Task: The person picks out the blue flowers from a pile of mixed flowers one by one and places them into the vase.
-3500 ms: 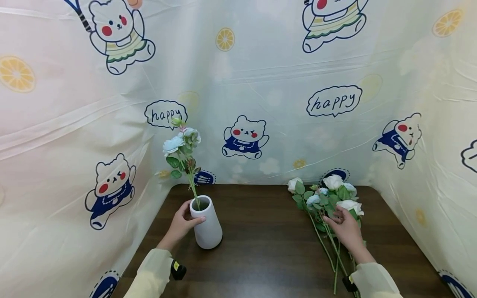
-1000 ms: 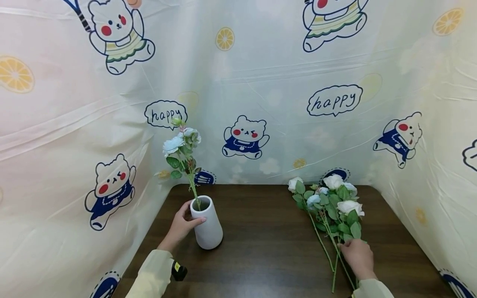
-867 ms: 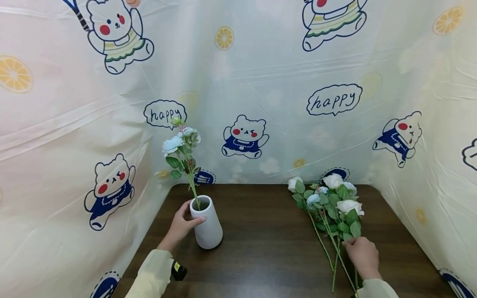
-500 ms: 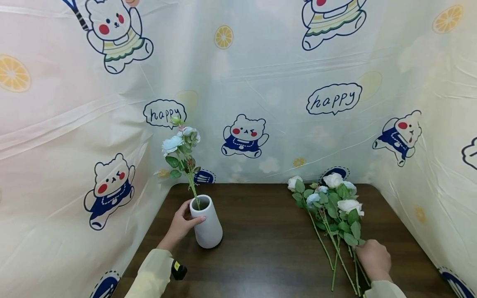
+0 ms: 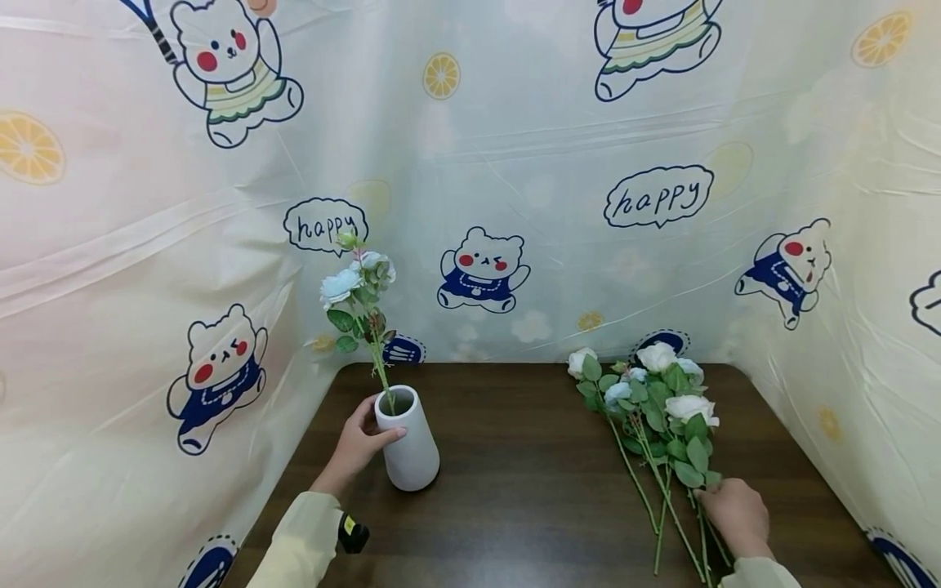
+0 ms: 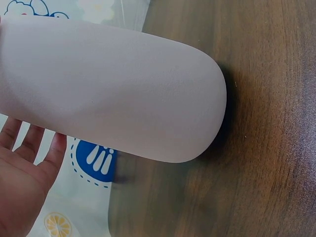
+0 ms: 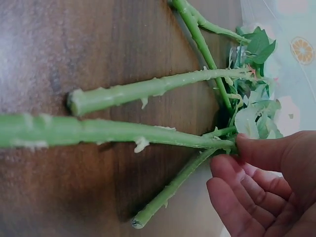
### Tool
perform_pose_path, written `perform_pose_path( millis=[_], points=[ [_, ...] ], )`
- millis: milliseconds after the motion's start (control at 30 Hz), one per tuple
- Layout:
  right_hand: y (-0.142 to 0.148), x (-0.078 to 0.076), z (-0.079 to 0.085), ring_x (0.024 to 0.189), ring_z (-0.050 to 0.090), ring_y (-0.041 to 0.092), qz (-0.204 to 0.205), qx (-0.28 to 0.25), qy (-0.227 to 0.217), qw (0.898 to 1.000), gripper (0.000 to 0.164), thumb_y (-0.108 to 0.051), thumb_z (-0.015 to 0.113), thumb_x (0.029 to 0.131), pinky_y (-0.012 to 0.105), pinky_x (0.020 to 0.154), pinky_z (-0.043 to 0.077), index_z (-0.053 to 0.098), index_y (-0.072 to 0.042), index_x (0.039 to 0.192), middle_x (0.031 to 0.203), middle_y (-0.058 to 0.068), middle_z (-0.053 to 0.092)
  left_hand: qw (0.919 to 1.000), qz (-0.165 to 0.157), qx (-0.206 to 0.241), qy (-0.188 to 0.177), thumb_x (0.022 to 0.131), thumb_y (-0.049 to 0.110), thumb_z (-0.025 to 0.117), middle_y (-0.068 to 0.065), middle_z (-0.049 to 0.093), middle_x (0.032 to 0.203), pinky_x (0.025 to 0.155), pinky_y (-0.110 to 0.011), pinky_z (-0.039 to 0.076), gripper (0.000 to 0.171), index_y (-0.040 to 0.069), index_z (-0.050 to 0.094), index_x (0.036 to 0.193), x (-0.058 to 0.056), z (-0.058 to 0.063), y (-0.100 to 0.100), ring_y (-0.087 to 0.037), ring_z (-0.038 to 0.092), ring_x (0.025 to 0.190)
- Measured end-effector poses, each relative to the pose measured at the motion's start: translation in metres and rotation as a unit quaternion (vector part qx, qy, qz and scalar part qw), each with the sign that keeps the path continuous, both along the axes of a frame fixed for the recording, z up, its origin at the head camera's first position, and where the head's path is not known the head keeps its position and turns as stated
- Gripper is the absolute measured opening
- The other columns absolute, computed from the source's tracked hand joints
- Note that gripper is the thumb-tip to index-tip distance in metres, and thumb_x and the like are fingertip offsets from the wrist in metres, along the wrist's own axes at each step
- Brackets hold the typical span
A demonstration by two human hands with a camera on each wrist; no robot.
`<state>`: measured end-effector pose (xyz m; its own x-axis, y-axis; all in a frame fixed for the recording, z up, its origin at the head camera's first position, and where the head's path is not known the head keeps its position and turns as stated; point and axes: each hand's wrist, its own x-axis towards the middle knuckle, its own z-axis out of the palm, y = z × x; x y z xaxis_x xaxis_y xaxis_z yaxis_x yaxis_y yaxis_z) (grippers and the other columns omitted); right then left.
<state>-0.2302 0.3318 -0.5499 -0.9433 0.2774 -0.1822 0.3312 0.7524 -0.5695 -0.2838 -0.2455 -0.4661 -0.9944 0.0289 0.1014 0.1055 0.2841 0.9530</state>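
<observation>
A white vase [image 5: 408,445] stands on the dark wooden table [image 5: 529,490] at the left, with one pale blue flower stem [image 5: 358,286] upright in it. My left hand [image 5: 362,441] grips the vase near its rim; in the left wrist view the vase [image 6: 108,94] fills the frame above my palm [image 6: 24,187]. A bunch of white and blue roses [image 5: 662,400] lies flat on the right. My right hand [image 5: 735,508] rests on their lower stems. In the right wrist view my thumb [image 7: 269,148] presses on one green stem [image 7: 123,133], with my fingers [image 7: 237,197] curled under it.
Printed plastic sheeting [image 5: 515,163] with bears and lemons walls the table at the back and both sides. Bare wood lies between the vase and the bunch. Two more cut stems [image 7: 148,89] lie beside the one under my thumb.
My right hand has slid from the flower heads down the stems toward the near edge and curled round one stem. The left hand and vase have not moved.
</observation>
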Motion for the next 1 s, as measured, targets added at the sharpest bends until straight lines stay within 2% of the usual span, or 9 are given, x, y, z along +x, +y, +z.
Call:
perform_pose_path(
  millis=[167,333,433,567,800,1000],
  points=[
    [0.004,0.003,0.001,0.048,0.024,0.012,0.008,-0.010,0.020,1.000,0.048,-0.022,0.062,0.092,0.029,0.048,0.025,0.034,-0.020,0.054,0.051,-0.007,0.024,1.0000,0.000,0.000,-0.001,0.082,0.014,0.080,-0.021,0.052,0.132,0.093,-0.034,0.048,0.071,0.001,0.042,0.140,-0.001,-0.001,0.000,-0.031,0.054,0.114],
    [0.007,0.005,-0.001,0.049,0.032,0.015,0.008,0.005,0.058,0.998,0.046,-0.020,0.062,0.093,0.030,0.051,0.026,0.037,-0.018,0.053,0.050,-0.005,0.030,1.0000,0.003,-0.004,-0.006,0.082,0.013,0.079,-0.022,0.051,0.133,0.095,-0.038,0.047,0.071,0.001,0.042,0.141,-0.001,-0.001,0.000,-0.033,0.053,0.115],
    [0.010,0.004,0.001,0.053,0.043,0.018,0.002,0.018,0.074,0.997,0.039,-0.020,0.063,0.091,0.034,0.051,0.033,0.050,-0.014,0.056,0.053,-0.002,0.044,1.0000,0.004,-0.007,-0.005,0.082,0.014,0.079,-0.022,0.051,0.133,0.096,-0.038,0.046,0.071,0.001,0.042,0.140,-0.001,-0.001,0.001,-0.033,0.053,0.116],
    [0.014,0.005,0.008,0.059,0.055,0.022,-0.002,0.031,0.097,0.995,0.024,-0.020,0.066,0.089,0.043,0.053,0.043,0.066,-0.009,0.067,0.066,0.005,0.062,1.0000,0.004,-0.008,-0.003,0.082,0.013,0.079,-0.023,0.051,0.133,0.094,-0.034,0.047,0.070,0.000,0.042,0.140,0.000,-0.001,0.001,-0.033,0.053,0.115],
    [0.026,0.006,0.020,0.053,0.049,0.021,-0.015,0.065,0.123,0.990,0.027,-0.017,0.067,0.089,0.043,0.051,0.040,0.061,-0.010,0.064,0.059,0.003,0.056,1.0000,0.002,-0.005,-0.006,0.082,0.014,0.079,-0.022,0.050,0.134,0.093,-0.034,0.048,0.071,0.001,0.041,0.141,0.000,-0.001,0.001,-0.033,0.053,0.115],
    [0.042,0.006,0.029,0.056,0.058,0.030,-0.027,0.085,0.131,0.987,0.020,-0.016,0.069,0.087,0.053,0.055,0.044,0.067,-0.004,0.071,0.068,0.013,0.065,0.9999,0.004,-0.011,-0.011,0.083,0.015,0.079,-0.022,0.050,0.134,0.095,-0.039,0.047,0.072,0.002,0.041,0.141,-0.001,-0.001,0.001,-0.033,0.052,0.116]
  ],
)
